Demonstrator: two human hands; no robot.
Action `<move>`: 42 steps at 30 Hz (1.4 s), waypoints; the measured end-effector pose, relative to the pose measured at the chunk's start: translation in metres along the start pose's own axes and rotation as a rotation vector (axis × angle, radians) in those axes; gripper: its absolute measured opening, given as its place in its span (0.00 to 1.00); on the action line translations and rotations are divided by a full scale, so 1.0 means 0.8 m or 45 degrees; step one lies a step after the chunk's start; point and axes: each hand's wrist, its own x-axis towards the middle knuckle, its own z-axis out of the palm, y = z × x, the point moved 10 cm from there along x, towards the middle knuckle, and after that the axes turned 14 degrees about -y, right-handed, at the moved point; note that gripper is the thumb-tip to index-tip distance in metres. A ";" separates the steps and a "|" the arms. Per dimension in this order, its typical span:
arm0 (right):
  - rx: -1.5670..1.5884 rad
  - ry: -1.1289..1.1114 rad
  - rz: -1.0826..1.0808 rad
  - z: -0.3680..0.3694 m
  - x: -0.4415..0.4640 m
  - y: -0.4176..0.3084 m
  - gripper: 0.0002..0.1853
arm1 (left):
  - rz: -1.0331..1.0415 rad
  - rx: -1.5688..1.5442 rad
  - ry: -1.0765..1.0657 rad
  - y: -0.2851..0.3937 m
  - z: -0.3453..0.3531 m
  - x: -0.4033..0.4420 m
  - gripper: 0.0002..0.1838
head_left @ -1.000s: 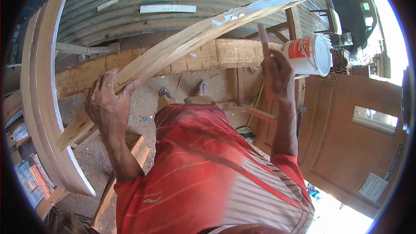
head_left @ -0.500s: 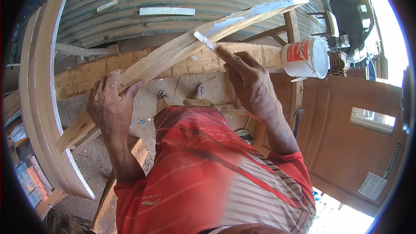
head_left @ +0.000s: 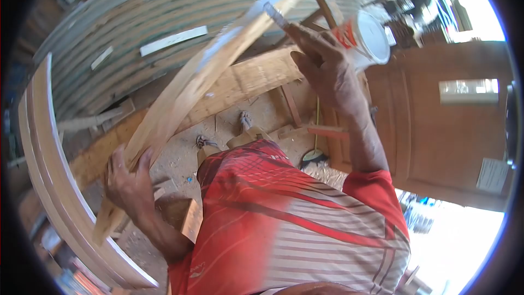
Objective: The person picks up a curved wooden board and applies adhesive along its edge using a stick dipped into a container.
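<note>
A long curved wooden piece [head_left: 177, 90] slants across the view, with whitish-blue coating on the upper part of its edge. Wrapped round its lower end is my left hand [head_left: 129, 182]. My right hand [head_left: 327, 63] is closed on a narrow flat tool [head_left: 276, 15], whose whitened tip lies over or against the coated stretch; contact is hard to tell through the blur. Under the piece runs a rough wooden beam [head_left: 240, 83]. Just right of my right hand sits a white bucket [head_left: 373, 38] with a red label.
A wooden panel [head_left: 60, 186] with white edges stands at the left. Corrugated sheet metal [head_left: 131, 38] lies beyond the beam, with white strips [head_left: 173, 41] on it. At the right is a brown door [head_left: 426, 125]. A broom head [head_left: 314, 157] rests on the floor.
The whole view has turned and shifted. The right hand first swung from near the bucket to mid-piece with the tool, then moved up along the piece. The left hand keeps its hold.
</note>
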 end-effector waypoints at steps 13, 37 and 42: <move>-0.770 -0.565 0.523 -0.139 0.007 0.443 0.10 | -0.016 0.285 0.066 0.000 0.006 -0.009 0.34; 0.229 -0.330 0.646 -0.206 -0.083 0.462 0.16 | -0.302 0.381 0.074 -0.045 0.022 -0.010 0.37; 0.311 -0.067 0.656 -0.192 -0.103 0.440 0.16 | -0.269 0.375 0.039 -0.007 0.010 -0.016 0.35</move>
